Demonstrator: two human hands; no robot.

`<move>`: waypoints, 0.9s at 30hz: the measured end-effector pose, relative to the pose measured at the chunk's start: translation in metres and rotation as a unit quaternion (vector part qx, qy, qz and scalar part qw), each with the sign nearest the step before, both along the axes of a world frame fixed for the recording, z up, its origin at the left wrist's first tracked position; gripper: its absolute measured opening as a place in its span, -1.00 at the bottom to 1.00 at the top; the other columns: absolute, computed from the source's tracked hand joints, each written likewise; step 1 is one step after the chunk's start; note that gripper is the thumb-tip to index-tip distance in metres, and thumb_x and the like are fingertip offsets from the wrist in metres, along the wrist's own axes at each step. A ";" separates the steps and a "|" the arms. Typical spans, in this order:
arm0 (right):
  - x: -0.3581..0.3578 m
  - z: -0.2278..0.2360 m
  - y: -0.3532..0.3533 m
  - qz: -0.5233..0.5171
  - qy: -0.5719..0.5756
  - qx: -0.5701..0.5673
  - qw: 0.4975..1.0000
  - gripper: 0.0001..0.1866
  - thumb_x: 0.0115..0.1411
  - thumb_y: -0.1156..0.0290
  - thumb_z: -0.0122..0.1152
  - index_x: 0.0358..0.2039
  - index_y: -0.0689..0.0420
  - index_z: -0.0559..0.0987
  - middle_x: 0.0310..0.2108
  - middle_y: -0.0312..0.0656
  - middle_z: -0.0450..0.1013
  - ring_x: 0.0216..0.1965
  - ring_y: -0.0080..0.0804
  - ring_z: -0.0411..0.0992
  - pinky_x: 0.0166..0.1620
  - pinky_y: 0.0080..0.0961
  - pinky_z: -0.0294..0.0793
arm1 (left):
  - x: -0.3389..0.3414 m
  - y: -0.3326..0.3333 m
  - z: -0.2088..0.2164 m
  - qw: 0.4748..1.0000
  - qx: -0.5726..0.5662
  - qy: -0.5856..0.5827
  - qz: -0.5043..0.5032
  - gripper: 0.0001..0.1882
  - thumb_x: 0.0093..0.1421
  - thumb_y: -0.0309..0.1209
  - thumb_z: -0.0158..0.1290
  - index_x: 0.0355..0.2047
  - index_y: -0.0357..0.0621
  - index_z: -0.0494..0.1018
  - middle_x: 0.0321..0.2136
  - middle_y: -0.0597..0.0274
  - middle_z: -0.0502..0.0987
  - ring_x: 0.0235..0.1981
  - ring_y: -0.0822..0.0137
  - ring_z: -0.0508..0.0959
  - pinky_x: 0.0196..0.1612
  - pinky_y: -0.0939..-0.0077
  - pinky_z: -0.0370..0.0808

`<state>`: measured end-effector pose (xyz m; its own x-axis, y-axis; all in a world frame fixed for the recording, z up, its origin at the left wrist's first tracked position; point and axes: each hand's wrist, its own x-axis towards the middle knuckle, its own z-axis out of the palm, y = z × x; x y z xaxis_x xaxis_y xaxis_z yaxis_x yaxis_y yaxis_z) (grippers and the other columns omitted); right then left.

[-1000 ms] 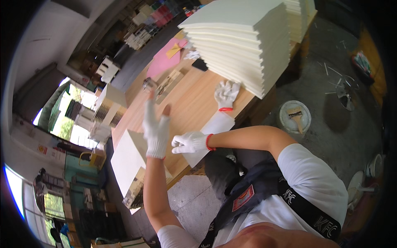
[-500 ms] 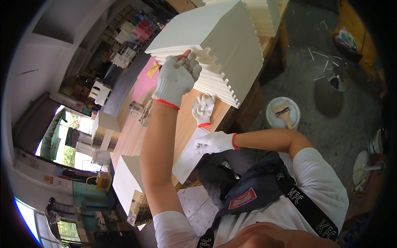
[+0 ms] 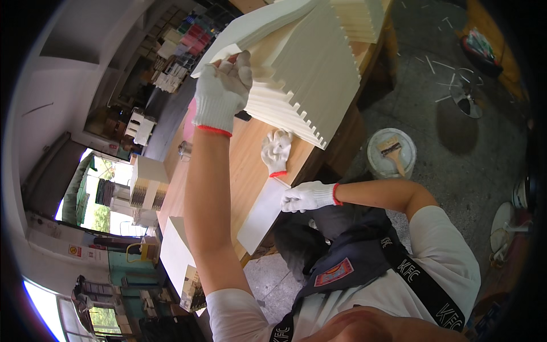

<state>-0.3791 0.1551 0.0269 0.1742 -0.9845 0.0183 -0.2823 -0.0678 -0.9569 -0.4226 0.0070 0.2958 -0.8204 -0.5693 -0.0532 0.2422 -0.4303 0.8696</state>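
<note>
My left hand (image 3: 225,85), in a white knit glove with a red cuff, is closed on the near left edge of the top white bundle of sheets (image 3: 265,23). That bundle sits askew and partly raised over the tall notched stack of white sheets (image 3: 319,74). My right hand (image 3: 309,196), gloved alike, is curled closed at the table edge beside a flat white sheet (image 3: 262,214). Whatever its fingers may hold is hidden. A loose white glove (image 3: 277,151) lies on the wooden table (image 3: 242,154) between my hands and the stack.
Shorter paper stacks stand at the left, one (image 3: 149,176) farther and one (image 3: 176,248) nearer. A glass jar (image 3: 185,150) is on the table. Right of the table, a white bucket (image 3: 373,154) with a brush (image 3: 392,151) across it and a metal fan-like object (image 3: 466,94) stand on the floor.
My left hand has moved left, and the top bundle has shifted left with it, baring the layer beneath. My right hand has drawn slightly to the right.
</note>
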 end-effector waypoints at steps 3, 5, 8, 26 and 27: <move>-0.004 -0.005 0.003 -0.003 -0.005 -0.004 1.000 -0.61 0.34 -0.01 0.07 -0.10 0.06 0.54 -0.33 -0.30 0.57 -0.39 -0.49 0.55 -0.26 -0.48 0.51 | -0.013 0.016 0.013 0.999 0.018 -0.027 0.009 -0.46 0.42 -0.12 -0.34 0.17 -0.32 0.26 0.07 -0.15 0.47 -0.12 0.13 0.62 -0.38 0.52 0.63; -0.004 -0.003 0.005 -0.002 -0.008 -0.003 1.000 -0.61 0.34 0.00 0.08 -0.10 0.06 0.54 -0.33 -0.30 0.57 -0.39 -0.49 0.55 -0.26 -0.49 0.51 | -0.018 0.015 0.020 0.996 0.077 -0.040 -0.012 -0.42 0.40 -0.09 -0.21 0.20 -0.35 0.24 0.10 -0.20 0.45 -0.15 0.02 0.64 -0.44 0.55 0.67; -0.002 0.001 0.008 -0.003 -0.003 0.000 1.000 -0.62 0.35 0.01 0.08 -0.10 0.07 0.54 -0.33 -0.29 0.57 -0.39 -0.49 0.55 -0.26 -0.49 0.51 | -0.033 0.002 0.016 0.998 0.059 0.004 0.035 -0.47 0.39 -0.23 -0.08 0.20 -0.40 0.22 0.08 -0.17 0.48 -0.14 0.01 0.64 -0.40 0.57 0.69; -0.026 0.036 -0.070 -0.189 -0.470 -0.015 0.862 -0.52 0.40 -0.08 -0.05 0.01 0.08 0.50 -0.31 -0.26 0.54 -0.35 -0.51 0.55 -0.37 -0.52 0.55 | 0.297 -0.145 -0.105 0.996 -0.057 -0.003 0.068 -0.48 0.38 -0.13 -0.12 0.08 -0.39 0.36 -0.21 -0.01 0.59 -0.41 0.19 0.62 -0.45 0.49 0.62; -0.039 0.045 -0.078 -0.111 -0.467 -0.002 0.877 -0.44 0.38 -0.16 -0.13 0.03 0.07 0.50 -0.29 -0.27 0.55 -0.30 -0.50 0.56 -0.33 -0.52 0.56 | 0.328 -0.142 -0.124 0.992 -0.055 -0.021 0.115 -0.47 0.37 -0.15 -0.12 0.11 -0.39 0.33 -0.11 -0.05 0.57 -0.29 0.14 0.64 -0.34 0.41 0.66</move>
